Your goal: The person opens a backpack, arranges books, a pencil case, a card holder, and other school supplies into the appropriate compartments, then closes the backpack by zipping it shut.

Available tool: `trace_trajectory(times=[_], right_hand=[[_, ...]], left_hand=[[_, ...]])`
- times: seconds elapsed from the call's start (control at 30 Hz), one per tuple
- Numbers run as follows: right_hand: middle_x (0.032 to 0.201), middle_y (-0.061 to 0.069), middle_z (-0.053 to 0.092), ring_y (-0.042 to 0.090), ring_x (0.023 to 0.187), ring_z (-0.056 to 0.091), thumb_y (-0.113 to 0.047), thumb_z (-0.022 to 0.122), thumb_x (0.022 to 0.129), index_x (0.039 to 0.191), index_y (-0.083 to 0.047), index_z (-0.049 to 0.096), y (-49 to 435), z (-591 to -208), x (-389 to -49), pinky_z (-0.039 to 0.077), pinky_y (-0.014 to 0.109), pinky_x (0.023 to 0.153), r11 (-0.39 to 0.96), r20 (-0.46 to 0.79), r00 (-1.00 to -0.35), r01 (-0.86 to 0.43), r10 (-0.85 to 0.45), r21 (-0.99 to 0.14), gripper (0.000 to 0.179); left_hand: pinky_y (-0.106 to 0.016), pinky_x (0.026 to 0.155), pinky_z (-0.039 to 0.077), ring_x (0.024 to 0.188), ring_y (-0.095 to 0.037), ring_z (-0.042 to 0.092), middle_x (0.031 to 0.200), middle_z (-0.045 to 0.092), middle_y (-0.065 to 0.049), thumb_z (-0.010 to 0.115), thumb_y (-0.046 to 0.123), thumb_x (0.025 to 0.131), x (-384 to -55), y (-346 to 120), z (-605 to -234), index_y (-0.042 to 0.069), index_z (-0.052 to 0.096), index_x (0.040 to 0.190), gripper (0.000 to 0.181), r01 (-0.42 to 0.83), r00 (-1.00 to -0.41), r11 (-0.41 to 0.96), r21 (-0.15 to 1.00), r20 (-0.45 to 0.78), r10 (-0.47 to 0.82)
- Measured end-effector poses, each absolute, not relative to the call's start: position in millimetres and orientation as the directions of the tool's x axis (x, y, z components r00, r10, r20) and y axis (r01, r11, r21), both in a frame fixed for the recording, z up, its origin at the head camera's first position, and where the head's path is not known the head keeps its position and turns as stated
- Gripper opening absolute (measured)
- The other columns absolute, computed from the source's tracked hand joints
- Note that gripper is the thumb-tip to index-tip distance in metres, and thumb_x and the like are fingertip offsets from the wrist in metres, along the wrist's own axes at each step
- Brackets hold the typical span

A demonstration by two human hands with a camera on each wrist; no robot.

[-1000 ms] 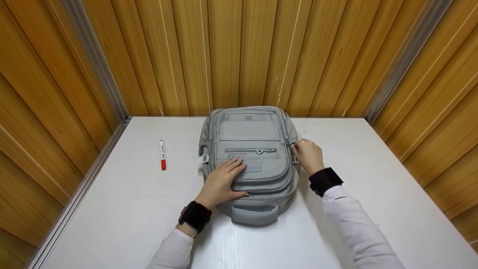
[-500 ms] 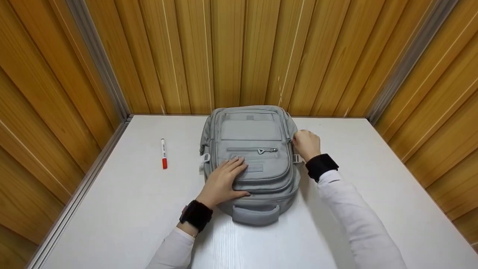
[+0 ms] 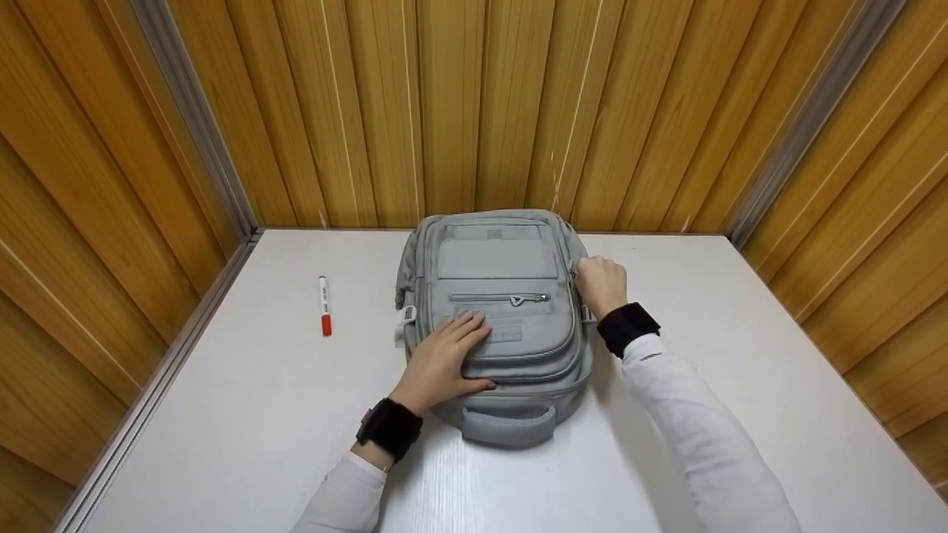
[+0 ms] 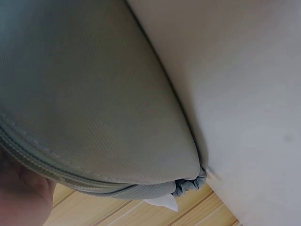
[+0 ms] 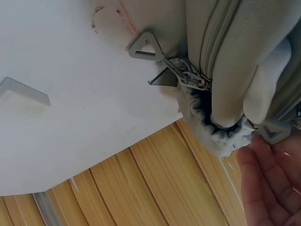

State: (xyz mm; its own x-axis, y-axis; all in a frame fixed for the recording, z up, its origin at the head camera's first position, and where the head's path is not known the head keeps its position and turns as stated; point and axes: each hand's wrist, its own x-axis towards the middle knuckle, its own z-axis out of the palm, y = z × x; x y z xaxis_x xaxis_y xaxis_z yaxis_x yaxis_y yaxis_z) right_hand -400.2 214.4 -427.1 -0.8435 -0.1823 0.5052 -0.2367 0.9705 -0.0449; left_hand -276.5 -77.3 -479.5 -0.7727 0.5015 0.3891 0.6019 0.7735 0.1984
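Presently: one grey backpack [image 3: 498,259], centred at the far part of the white table [image 3: 778,370], front up. Your left hand [image 3: 441,363], fingers extended, presses its front, gripping nothing; your right hand [image 3: 603,285], curled, appears to pinch a zipper pull [image 5: 275,132]. Possible faults: cloth snagging the slider; slack bracing, backpack skewing. Long axis: near-to-far, carry handle [image 3: 509,429] towards you.

Grey backpack [image 3: 496,259]: front up on white counter [image 3: 222,414], carry handle [image 3: 509,429] nearest the camera
Left-hand grip [image 3: 438,361]: spread across the front, beside the label patch [image 3: 506,334]
Right-hand grip [image 3: 601,284]: curled against the right side, fingertips hidden
Whiteboard marker [image 3: 325,306]: red-capped, well apart, at left
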Motion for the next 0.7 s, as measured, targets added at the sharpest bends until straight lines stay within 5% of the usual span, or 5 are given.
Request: trace_trajectory(times=[0.7], right_hand=[[0.079,0.024,0.072,0.046,0.072,0.069,-0.005,0.072,0.089,0.066,-0.002,0.060,227,-429,-405,0.054,0.058,0.061,0.952,0.447,-0.878,-0.266,-0.173,-0.152,0.027]], left_hand=[[-0.046,0.126,0.034,0.151,-0.028,0.044,0.159,0.049,-0.009,0.083,0.057,0.079,-277,-78,-479,0.011,0.052,0.150,0.090,0.605,-0.773,0.767,0.214,0.389,0.502]])
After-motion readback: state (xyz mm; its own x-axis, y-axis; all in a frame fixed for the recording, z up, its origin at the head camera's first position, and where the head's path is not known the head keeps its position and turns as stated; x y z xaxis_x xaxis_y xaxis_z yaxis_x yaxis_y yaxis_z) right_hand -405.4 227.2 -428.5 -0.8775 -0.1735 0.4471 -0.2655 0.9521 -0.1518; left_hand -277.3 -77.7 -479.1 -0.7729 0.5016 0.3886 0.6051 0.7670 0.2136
